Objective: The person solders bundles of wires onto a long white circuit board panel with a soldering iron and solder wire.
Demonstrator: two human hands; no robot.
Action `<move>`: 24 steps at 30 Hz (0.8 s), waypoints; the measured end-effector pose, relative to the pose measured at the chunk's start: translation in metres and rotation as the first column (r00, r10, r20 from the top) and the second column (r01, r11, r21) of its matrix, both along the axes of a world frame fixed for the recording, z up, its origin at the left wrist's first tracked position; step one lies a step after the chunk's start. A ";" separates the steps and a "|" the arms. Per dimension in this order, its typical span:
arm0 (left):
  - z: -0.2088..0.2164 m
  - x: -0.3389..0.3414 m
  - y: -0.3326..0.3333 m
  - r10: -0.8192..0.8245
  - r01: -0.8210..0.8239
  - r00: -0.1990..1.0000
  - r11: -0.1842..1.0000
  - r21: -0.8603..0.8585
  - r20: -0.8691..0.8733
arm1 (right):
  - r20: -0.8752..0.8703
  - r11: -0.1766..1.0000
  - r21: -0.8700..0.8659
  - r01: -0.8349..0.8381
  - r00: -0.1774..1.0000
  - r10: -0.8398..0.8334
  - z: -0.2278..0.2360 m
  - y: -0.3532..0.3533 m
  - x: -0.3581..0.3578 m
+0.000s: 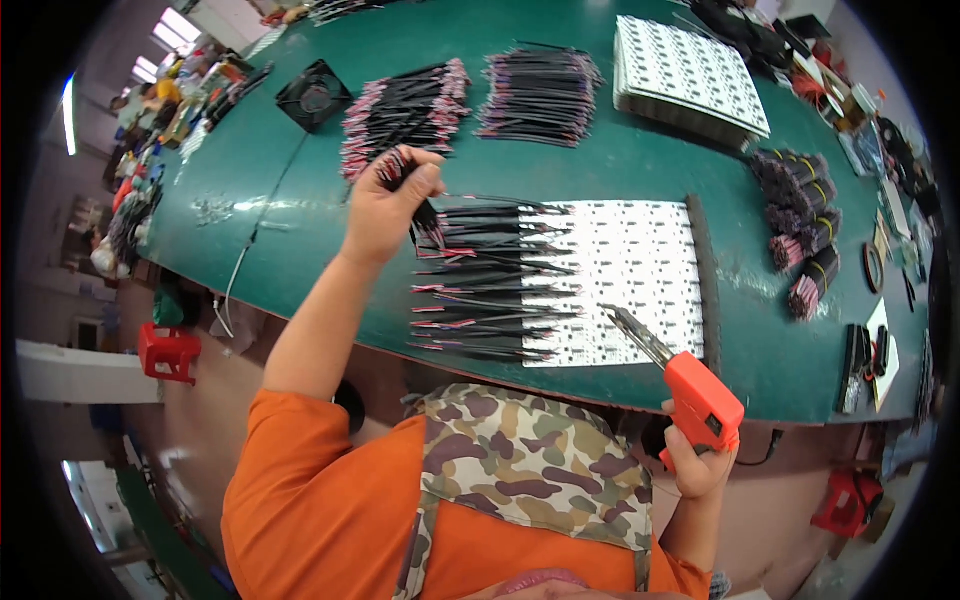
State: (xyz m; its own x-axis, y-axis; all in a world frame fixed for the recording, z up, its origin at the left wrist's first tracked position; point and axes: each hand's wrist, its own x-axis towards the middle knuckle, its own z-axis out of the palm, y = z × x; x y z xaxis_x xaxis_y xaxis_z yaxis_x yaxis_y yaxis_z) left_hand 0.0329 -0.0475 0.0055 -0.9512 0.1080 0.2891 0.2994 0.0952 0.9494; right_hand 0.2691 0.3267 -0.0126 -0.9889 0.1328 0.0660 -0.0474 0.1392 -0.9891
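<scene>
Head view: my left hand (388, 205) closed round a bundle of black wires (427, 222), left of the white circuit-board panel (645, 250) by the green bench's (770, 365) front edge. My right hand (698, 468) wraps the red soldering gun (706, 400), below the panel's right corner. Wires look light, limp — best pinched mid-sleeve, off the fine ends. Gun probably heavier, rigid — handle only.
</scene>
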 end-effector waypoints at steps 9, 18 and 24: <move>0.001 0.001 0.001 -0.077 0.066 0.993 0.991 0.117 0.092 | 0.027 1.000 -0.019 -0.013 1.000 0.013 0.010 -0.004 0.000; 0.023 -0.007 0.015 0.018 -0.125 0.952 0.934 -0.334 -0.307 | -0.026 1.000 0.023 0.007 1.000 -0.007 0.007 0.001 0.003; 0.050 0.016 0.054 -0.434 0.041 0.821 0.693 -0.720 -0.371 | 0.041 1.000 0.002 0.000 0.999 0.000 0.002 0.009 0.011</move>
State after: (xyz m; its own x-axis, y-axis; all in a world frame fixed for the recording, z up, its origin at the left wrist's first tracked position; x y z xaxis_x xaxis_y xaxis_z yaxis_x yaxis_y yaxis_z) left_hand 0.0489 0.0064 0.0554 -0.6120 0.6540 0.4447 0.7902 0.4830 0.3772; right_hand 0.2804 0.3357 -0.0104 -0.9909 0.1323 0.0257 -0.0067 0.1416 -0.9899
